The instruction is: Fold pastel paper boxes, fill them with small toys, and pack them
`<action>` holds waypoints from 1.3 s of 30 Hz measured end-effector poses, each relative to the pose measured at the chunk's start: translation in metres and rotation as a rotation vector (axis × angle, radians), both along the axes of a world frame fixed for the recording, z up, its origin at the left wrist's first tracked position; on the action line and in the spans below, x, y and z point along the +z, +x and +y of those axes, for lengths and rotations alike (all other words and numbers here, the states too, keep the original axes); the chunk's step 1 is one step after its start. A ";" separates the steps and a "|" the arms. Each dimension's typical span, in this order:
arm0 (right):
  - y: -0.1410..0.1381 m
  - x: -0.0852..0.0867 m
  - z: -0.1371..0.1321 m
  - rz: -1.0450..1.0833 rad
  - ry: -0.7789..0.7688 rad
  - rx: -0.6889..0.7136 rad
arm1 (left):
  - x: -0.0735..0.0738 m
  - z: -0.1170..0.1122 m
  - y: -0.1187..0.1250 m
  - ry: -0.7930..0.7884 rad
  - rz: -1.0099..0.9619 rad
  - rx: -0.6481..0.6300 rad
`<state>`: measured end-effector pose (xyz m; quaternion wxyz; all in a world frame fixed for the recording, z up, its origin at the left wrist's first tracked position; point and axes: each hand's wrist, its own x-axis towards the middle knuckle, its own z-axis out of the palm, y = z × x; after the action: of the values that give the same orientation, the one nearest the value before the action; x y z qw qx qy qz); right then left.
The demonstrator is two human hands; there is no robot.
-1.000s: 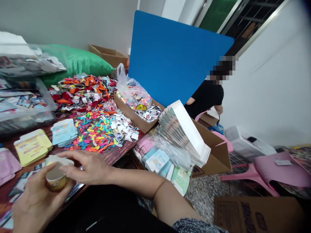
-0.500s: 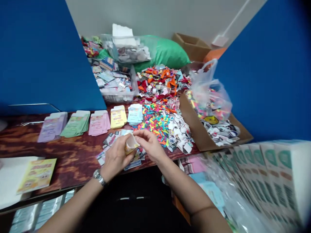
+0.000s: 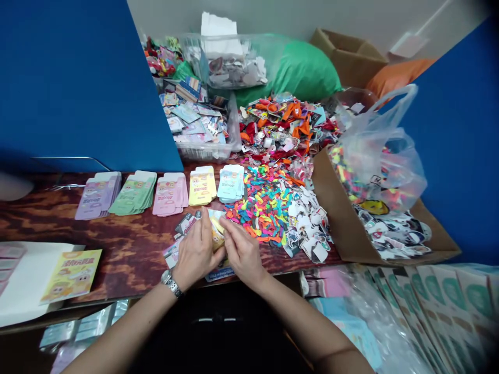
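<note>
- Yellow carton (image 3: 215, 235), small and printed, sits at lower centre of the frame, pinched between both hands just above the near edge of the table (image 3: 128, 249).
- Left hand (image 3: 197, 254), with a watch (image 3: 171, 283) on its wrist, is curled around the carton's left side, fingers closed on it. Right hand (image 3: 244, 254) presses in from the right, fingertips closed on the same piece.
- Judging by the grip, the carton is being folded or pressed into shape. Finishing that would call for small fingertip pressure along its flaps, not a reach.
- Loose cards (image 3: 183, 226) lie on the table directly under the hands.
- Just beyond, toward the centre of the frame, a row of flat packet stacks (image 3: 167, 192) and a heap of bright pieces (image 3: 265, 202) crowd the far side. A cardboard box (image 3: 343, 228) closes off the right.
- Open room is at lower left: bare wood between the hands and a yellow leaflet (image 3: 72, 275). The table edge runs right beneath the wrists.
</note>
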<state>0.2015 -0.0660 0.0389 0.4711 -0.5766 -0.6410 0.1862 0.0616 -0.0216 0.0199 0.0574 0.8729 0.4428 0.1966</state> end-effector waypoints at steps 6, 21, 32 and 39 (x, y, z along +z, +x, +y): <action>0.002 -0.015 -0.001 0.011 0.005 -0.008 | 0.000 0.002 0.005 0.014 0.085 -0.015; 0.005 -0.018 -0.005 0.001 -0.030 0.026 | 0.010 0.007 0.010 0.043 0.101 -0.049; 0.023 -0.006 0.045 0.704 -0.186 -0.100 | 0.032 0.034 -0.018 -0.028 -0.439 -0.179; 0.008 -0.004 0.044 0.426 -0.307 0.386 | 0.024 0.023 -0.035 -0.397 -0.727 -0.081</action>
<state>0.2090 -0.0219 0.0352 0.4582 -0.4569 -0.5900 0.4829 0.0263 0.0018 0.0437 0.3847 0.7356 0.3882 0.4003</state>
